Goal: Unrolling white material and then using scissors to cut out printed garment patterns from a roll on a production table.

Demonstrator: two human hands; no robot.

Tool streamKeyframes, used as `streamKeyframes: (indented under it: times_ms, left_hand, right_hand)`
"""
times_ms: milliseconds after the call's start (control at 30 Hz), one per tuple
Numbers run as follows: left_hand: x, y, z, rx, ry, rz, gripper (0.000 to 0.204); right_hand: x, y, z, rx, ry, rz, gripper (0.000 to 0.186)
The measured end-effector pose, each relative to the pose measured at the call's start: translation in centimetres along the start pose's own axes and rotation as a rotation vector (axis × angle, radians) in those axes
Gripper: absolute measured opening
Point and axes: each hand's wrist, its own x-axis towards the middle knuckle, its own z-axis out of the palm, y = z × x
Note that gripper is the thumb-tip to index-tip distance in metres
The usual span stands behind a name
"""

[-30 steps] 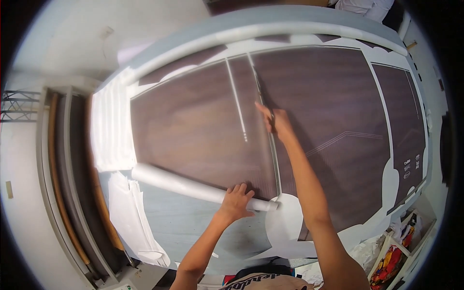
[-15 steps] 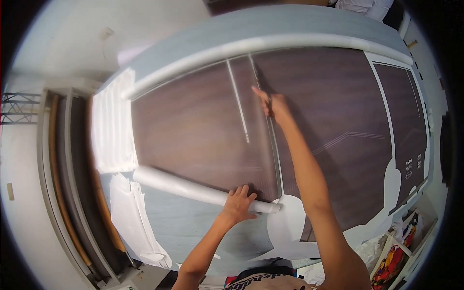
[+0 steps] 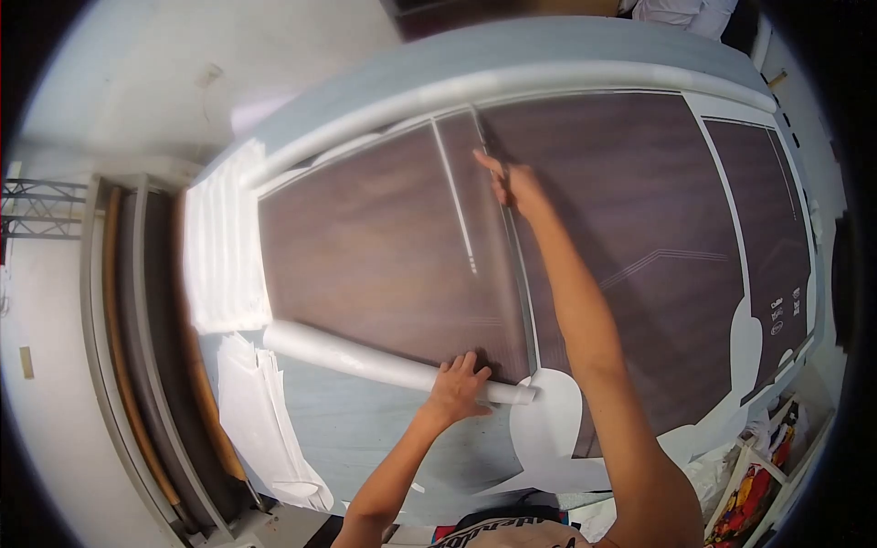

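Note:
A large dark brown printed sheet (image 3: 347, 247) with white margins covers most of the table, with white strips running across it. My right hand (image 3: 512, 185) grips dark metal scissors (image 3: 489, 144) at the far part of the long cut line between two brown panels, index finger stretched forward. My left hand (image 3: 459, 393) lies with spread fingers on the sheet's near edge, where it curls into a white roll (image 3: 352, 356). A long white roll (image 3: 512, 78) runs along the far edge of the sheet.
The blue-grey table (image 3: 347, 429) carries stacked white papers (image 3: 260, 420) and a white pad (image 3: 224, 242) at the left. Rolls in a metal rack (image 3: 119, 347) stand left of the table. A bin of colourful fabric (image 3: 749, 493) is at lower right, white bundles (image 3: 681, 18) behind.
My right hand and the scissors have moved away from me along the cut line, toward the far edge. My left hand stays on the near edge, shifting only slightly in view.

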Motion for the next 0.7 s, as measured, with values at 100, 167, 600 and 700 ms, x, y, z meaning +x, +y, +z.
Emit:
streamKeyframes:
  times_ms: [100,167,600,700]
  left_hand:
    - [0.0,-0.1,-0.2,-0.008,0.004,-0.003,0.069]
    - [0.1,0.0,-0.4,-0.007,0.011,0.0,0.069]
    - [-8.2,2.6,4.0,0.116,-0.02,-0.141,0.066]
    - [-11.3,4.3,6.4,0.104,0.021,-0.136,0.067]
  right_hand:
    - [0.4,-0.2,0.3,-0.007,0.005,-0.018,0.05]
    - [0.7,-0.5,0.2,-0.014,0.015,-0.025,0.051]
    - [-27.1,10.2,-9.8,-0.504,0.194,-0.27,0.043]
    - [-39.6,17.1,-18.1,-0.669,0.53,-0.209,0.039]
